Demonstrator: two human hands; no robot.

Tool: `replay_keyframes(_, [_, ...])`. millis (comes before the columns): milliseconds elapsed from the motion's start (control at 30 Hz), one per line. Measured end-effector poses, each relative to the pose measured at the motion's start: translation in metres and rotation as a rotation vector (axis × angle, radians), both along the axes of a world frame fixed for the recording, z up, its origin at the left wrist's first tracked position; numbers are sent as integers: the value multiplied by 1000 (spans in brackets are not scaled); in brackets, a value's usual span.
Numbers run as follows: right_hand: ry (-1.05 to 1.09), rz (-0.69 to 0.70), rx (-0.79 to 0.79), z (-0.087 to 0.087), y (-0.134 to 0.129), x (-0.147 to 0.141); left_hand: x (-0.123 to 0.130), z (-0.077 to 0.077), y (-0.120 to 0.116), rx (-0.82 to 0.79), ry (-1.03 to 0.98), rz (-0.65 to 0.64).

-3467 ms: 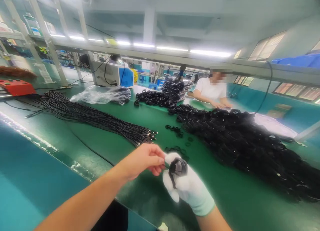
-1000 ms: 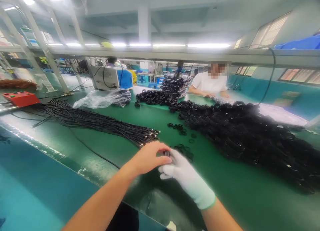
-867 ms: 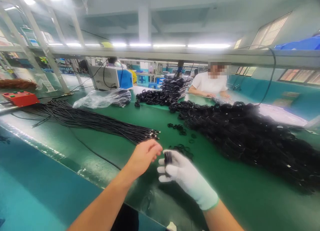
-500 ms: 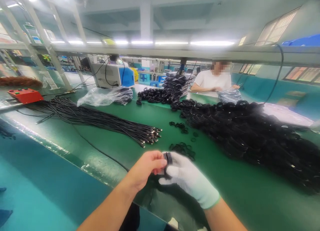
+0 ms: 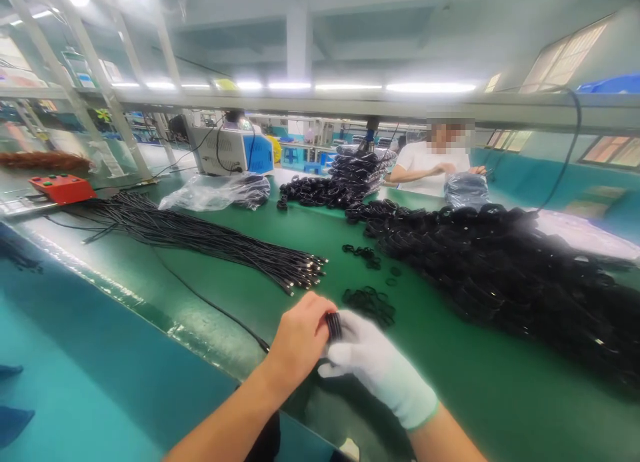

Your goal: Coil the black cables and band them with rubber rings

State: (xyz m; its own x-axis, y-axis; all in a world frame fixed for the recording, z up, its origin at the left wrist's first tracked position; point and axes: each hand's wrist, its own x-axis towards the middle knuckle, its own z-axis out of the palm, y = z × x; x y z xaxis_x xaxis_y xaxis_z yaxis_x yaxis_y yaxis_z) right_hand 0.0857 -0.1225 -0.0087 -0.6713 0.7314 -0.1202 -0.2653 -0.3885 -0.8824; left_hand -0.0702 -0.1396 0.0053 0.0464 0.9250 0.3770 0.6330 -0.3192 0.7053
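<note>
In the head view, the gloved right hand (image 5: 377, 362) is clamped on a black coil (image 5: 333, 327) above the near edge of the tabletop (image 5: 440, 369). The bare left hand (image 5: 300, 335) curls against it, fingertips hidden; I cannot tell whether they grip. This coil looks wound already. Straight cables (image 5: 220, 239), uncoiled, stretch from the tabletop's left end towards its middle; loose black bands (image 5: 369, 305) lie just beyond the glove. Heaped black coils (image 5: 480, 269) cover the right side, seemingly finished. No brand, label or writing is readable.
</note>
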Motion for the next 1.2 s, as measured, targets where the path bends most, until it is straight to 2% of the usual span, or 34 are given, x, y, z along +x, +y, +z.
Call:
replay_keyframes(133, [102, 81, -82, -5, -1, -2, 1, -16, 5, 131, -65, 11])
replay_keyframes(233, [105, 51, -64, -6, 0, -3, 0, -23, 12, 153, -62, 6])
replay_keyframes(367, [142, 31, -67, -4, 1, -2, -1, -21, 22, 129, -33, -10])
replay_keyframes(567, [70, 0, -52, -2, 2, -2, -6, -12, 23, -30, -119, -80])
replay_keyframes(800, [56, -4, -23, -4, -1, -5, 0, -15, 15, 78, 11, 7])
replay_keyframes(900, [83, -3, -39, -6, 0, -4, 1, -10, 18, 35, -7, 14])
replay_keyframes(1000, [216, 59, -158, -5, 2, 0, -11, 4, 24, -135, -67, -96])
replay_keyframes(1100, [371, 179, -299, -1, 3, 2, -29, 16, 30, -315, -272, -382])
replay_keyframes(1167, [394, 283, -347, 1, 3, 3, -38, 18, 33, -406, -397, -581])
replay_keyframes(1200, [375, 316, -353, 2, 2, 2, -40, 18, 33, -435, -434, -641])
